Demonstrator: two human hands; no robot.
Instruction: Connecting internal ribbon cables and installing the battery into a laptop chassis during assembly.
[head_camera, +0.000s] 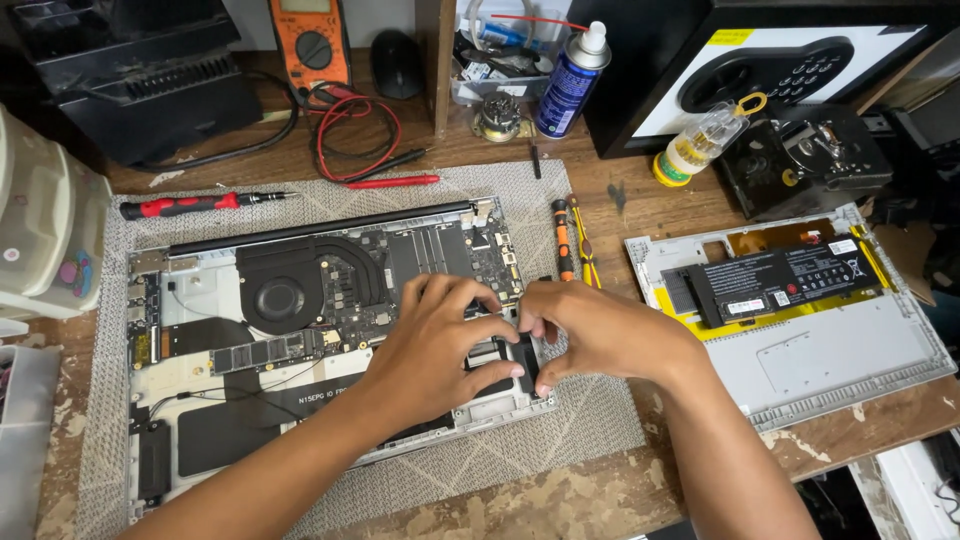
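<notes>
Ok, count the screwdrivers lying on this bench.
2. A red-and-black screwdriver lies left, behind the opened laptop. An orange-and-black screwdriver lies beside the laptop's right edge, above the right hand. More may hide in the clutter.

Both hands, the left hand (435, 340) and the right hand (590, 335), meet fingertip to fingertip on a small black part (522, 362) in the near right corner of the opened silver laptop chassis (190, 400), which lies on a grey woven mat (590, 420). Left of that grip sit the round black cooling fan (278, 297) and the long green memory stick (265, 351); just behind it lies the orange-handled screwdriver (564, 240). Right of the grip rests the grey bottom cover (850, 350) with a flat black battery (775, 280) on it, and far behind stand the blue spray can (570, 80) and the orange multimeter (310, 45).
</notes>
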